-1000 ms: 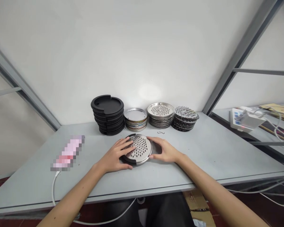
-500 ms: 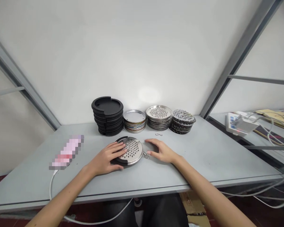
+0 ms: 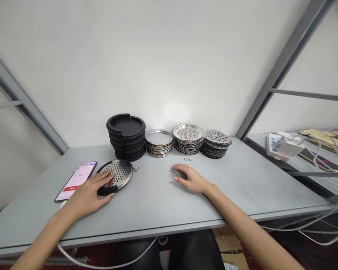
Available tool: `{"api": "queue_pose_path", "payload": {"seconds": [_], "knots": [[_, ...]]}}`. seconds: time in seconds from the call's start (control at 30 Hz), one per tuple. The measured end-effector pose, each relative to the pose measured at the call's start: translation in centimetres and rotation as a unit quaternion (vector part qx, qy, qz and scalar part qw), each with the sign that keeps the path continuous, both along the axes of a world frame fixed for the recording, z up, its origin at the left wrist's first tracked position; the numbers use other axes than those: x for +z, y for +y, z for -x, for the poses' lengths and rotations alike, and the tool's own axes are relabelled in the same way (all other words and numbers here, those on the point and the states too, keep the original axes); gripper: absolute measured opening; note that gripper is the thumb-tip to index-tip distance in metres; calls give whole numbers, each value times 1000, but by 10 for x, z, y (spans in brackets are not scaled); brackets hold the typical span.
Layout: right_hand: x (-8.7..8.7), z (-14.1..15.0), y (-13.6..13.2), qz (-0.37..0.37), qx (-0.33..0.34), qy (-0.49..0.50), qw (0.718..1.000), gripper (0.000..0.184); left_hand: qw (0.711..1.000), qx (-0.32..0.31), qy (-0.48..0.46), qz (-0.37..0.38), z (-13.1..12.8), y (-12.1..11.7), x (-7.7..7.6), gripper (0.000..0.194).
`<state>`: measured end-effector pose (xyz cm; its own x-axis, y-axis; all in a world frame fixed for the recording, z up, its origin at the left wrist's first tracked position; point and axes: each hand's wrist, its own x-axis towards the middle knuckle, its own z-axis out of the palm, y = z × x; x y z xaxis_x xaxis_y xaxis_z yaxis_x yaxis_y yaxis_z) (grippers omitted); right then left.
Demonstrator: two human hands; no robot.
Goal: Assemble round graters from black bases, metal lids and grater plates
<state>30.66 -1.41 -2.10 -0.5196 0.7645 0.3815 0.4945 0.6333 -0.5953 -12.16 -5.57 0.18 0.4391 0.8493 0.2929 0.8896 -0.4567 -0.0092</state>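
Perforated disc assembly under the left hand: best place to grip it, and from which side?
Judged from its pose, take the perforated disc assembly by its rim, pinching across the far-right edge: it lies flat on the table, the left hand covers the near-left, and the phone crowds the left.

Single head-worn view, forward and down over the table (image 3: 163,202), near.

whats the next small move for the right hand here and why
Probably reach the right hand forward to the small wire hook lying loose just beyond its fingertips. The left hand rests on the perforated disc assembly beside the phone, while the right one lies flat, holding nothing.
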Motion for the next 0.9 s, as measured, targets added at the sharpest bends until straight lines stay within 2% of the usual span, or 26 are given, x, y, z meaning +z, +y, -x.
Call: {"api": "queue_pose_path", "payload": {"seconds": [0.17, 0.27, 0.37, 0.47, 0.53, 0.6, 0.63, 0.7, 0.8, 0.9], "knots": [[2, 1, 0, 2, 1, 1, 1000, 36, 1000, -7, -18, -2, 1, 0, -1, 64], [2, 2, 0, -7, 2, 2, 1000, 33, 996, -27, -68, -44, -18, -3, 3, 51], [0, 1, 3, -24, -18, 2, 1000, 30, 988, -82, -120, -51, -61, -4, 14, 36], [-2, -2, 7, -48, -56, 9, 997, 24, 979, -158, -129, 6, -116, 8, 24, 32], [-3, -6, 10, -62, -92, 19, 994, 22, 971, -193, -125, 60, -148, 23, 25, 33], [-4, -10, 11, -75, -134, 35, 987, 21, 967, -201, -136, 83, -170, 40, 20, 32], [-4, -11, 12, -82, -154, 43, 984, 20, 966, -196, -145, 85, -176, 46, 16, 34], [-4, -13, 12, -101, -186, 62, 975, 20, 965, -184, -165, 83, -180, 54, 7, 48], [1, -17, 15, -144, -230, 93, 958, 18, 959, -174, -207, 83, -173, 51, -3, 63], [10, -28, 25, -210, -296, 115, 925, 19, 956, -170, -224, 90, -166, 45, -6, 56]]}}
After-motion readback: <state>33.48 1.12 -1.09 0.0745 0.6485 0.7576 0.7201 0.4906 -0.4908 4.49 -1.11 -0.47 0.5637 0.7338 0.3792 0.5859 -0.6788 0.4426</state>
